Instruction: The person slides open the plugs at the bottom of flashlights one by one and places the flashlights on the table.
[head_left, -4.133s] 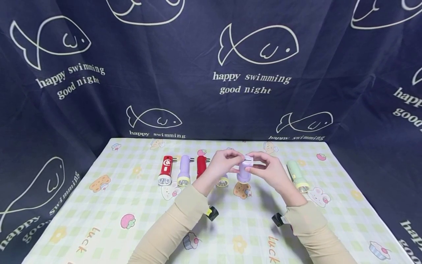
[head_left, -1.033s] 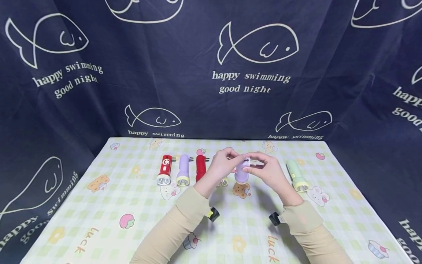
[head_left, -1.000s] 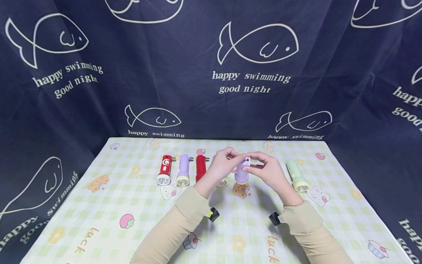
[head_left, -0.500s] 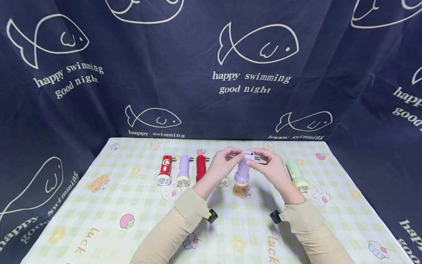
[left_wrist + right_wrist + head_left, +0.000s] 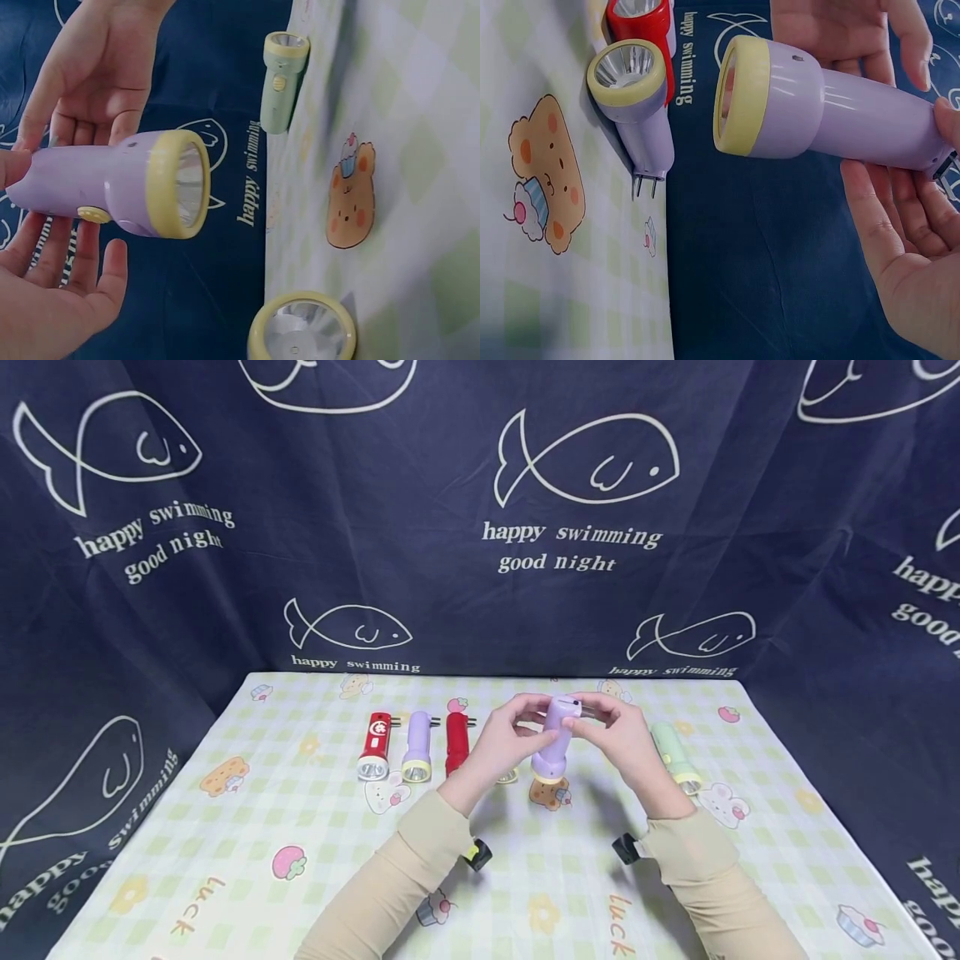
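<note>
A lilac flashlight (image 5: 555, 743) with a cream-yellow head is held up over the table, lens end down, metal plug prongs (image 5: 588, 712) sticking out sideways from its tail. My right hand (image 5: 618, 739) pinches the tail, its thumb (image 5: 948, 120) pressed on the body and the other fingers behind. My left hand (image 5: 501, 739) lies along the other side, fingers fairly straight against the barrel. Both wrist views show a small gap between the left thumb (image 5: 114, 270) and the flashlight. A yellow slide switch (image 5: 94, 215) faces the left hand.
Left on the checked tablecloth (image 5: 247, 843) lie a red patterned flashlight (image 5: 378, 735), a lilac one (image 5: 419, 739) and a plain red one (image 5: 457, 739), prongs out. Another lilac flashlight (image 5: 646, 135) is partly behind my left hand. A green flashlight (image 5: 670, 747) lies right. Behind hangs a navy curtain (image 5: 435, 527).
The flashlight's prongs, not visible at first, now stand out from the tail. The flashlight has risen slightly and tilted. My left thumb has left the tail end and moved down toward the barrel.
</note>
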Action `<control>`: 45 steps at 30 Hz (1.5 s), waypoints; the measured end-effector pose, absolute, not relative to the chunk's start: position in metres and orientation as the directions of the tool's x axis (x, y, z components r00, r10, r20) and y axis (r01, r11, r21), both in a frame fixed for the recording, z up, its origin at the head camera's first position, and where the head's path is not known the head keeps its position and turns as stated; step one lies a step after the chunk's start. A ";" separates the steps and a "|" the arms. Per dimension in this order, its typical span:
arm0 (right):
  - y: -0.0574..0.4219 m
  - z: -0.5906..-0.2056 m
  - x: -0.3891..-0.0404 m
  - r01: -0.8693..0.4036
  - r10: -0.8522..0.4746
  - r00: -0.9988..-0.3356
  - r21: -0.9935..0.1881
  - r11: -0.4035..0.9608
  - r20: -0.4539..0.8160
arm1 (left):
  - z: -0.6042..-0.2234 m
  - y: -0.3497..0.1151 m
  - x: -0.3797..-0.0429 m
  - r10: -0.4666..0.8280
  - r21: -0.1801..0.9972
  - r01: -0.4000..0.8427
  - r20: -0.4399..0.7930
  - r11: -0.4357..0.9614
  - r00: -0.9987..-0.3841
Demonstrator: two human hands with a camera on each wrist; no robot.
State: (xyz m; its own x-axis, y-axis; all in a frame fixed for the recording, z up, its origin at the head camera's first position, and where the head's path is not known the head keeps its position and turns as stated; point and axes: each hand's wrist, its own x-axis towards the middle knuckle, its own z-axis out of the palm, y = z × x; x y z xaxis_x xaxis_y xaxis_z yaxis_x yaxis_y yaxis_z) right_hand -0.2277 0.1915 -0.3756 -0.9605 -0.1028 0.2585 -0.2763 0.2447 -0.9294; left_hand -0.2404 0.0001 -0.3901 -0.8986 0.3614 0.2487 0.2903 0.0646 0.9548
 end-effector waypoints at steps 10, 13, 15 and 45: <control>0.189 -0.375 -0.229 -0.240 -0.109 -0.969 -0.956 0.171 0.224 | -0.368 -0.003 -0.219 0.362 0.949 0.313 0.279 0.036 -0.890; 0.189 -0.375 -0.229 -0.234 -0.107 -0.970 -0.958 0.164 0.218 | -0.367 -0.003 -0.218 0.359 0.949 0.314 0.284 0.027 -0.889; 0.189 -0.376 -0.229 -0.231 -0.111 -0.970 -0.961 0.155 0.215 | -0.368 -0.004 -0.218 0.359 0.950 0.312 0.285 0.019 -0.889; 0.182 -0.393 -0.229 -0.229 -0.179 -0.961 -0.970 0.081 0.212 | -0.386 -0.007 -0.246 0.302 0.969 0.248 0.233 0.013 -0.924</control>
State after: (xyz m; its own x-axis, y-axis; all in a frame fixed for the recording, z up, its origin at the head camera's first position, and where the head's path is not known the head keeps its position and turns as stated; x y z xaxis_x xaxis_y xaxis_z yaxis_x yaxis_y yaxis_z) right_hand -0.2291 0.1822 -0.3932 -0.9607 -0.1790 0.2120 -0.2292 0.0813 -0.9700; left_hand -0.2455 -0.0066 -0.3860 -0.9243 0.3024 0.2330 0.2484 0.0130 0.9686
